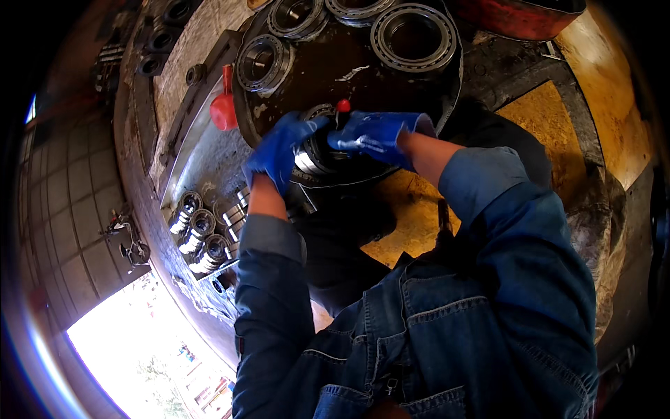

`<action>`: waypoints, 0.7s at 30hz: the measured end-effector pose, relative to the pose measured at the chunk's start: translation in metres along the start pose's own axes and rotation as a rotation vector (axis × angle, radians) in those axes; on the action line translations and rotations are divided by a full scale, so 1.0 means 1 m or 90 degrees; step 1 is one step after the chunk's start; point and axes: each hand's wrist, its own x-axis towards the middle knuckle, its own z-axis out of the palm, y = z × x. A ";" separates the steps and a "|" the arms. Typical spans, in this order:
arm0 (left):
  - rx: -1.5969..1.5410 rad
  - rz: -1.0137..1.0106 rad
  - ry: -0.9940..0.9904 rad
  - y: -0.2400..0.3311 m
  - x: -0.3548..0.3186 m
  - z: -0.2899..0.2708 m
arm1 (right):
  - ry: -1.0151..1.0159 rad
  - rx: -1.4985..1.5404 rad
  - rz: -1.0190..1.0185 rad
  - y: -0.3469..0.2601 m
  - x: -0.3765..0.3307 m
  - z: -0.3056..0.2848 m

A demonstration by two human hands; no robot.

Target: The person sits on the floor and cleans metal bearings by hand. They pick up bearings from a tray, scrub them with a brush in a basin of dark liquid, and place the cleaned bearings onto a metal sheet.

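Note:
Both hands wear blue gloves and meet over the near edge of a dark, oily round tray [328,80]. My left hand [279,150] is closed around the left side of a steel roller bearing [310,159], which stands on edge. Against the bearing's right side, my right hand [377,136] has its fingers closed by a thin stem topped with a red ball [343,105]. The lower part of that stem is hidden by the glove. Further back on the tray lie larger bearings, among them a wide ring bearing [414,38] and a smaller bearing [262,64] at the left.
A red squeeze bottle [224,110] stands just left of the tray. Stacked small bearings [202,223] sit on a metal sheet at the lower left. A red basin [520,19] is at the far right, and yellowish cardboard [551,126] lies right of the tray.

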 end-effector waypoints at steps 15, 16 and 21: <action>-0.109 -0.169 0.360 0.018 -0.080 0.065 | 0.012 0.084 0.028 0.001 0.005 0.004; -0.128 -0.176 0.348 0.017 -0.079 0.065 | 0.000 0.102 0.036 0.004 0.004 0.003; -0.163 -0.084 0.219 0.001 -0.047 0.042 | -0.041 0.185 0.069 0.021 0.020 0.003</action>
